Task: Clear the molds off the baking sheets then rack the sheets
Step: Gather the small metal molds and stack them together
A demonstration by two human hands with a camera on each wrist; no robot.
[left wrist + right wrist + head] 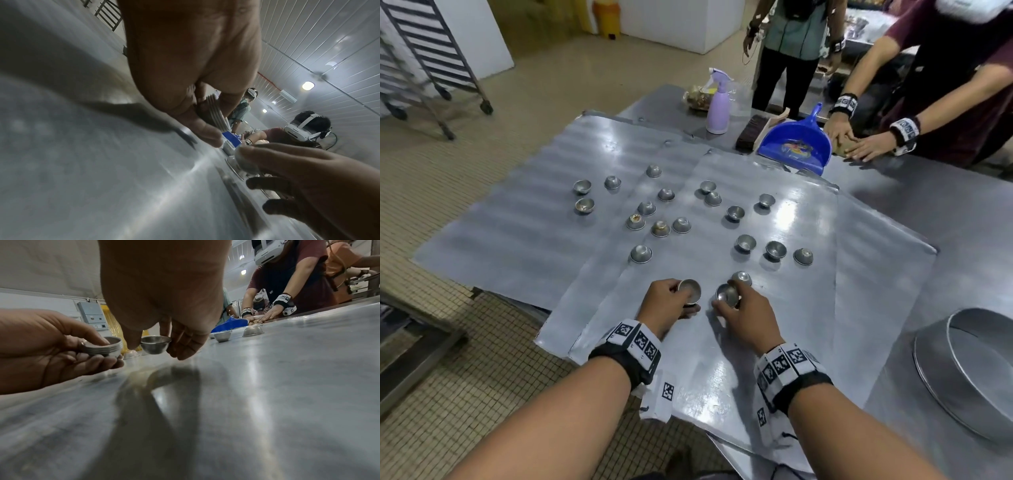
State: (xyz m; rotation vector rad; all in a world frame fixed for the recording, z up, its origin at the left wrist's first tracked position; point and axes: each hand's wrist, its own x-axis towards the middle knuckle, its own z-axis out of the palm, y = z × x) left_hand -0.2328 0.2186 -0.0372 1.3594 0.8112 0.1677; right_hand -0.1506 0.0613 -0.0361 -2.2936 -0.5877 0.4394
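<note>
Several small round metal molds (641, 254) lie scattered over overlapping grey baking sheets (510, 226) on a steel table. My left hand (671, 301) grips a nested stack of molds (689, 290), whose stacked rims show in the right wrist view (104, 348) and in the left wrist view (216, 112). My right hand (739, 308) pinches a single mold (727, 295) just above the near sheet, seen as a small cup (155, 346) between thumb and fingers. Another mold (741, 277) sits upside down just beyond my right hand.
A large round pan (976, 373) stands at the right. A blue dustpan (796, 145), a brush and a purple spray bottle (718, 106) sit at the far edge. Another person's hands (859, 140) press on the table there. A wheeled rack (431, 58) stands at the back left.
</note>
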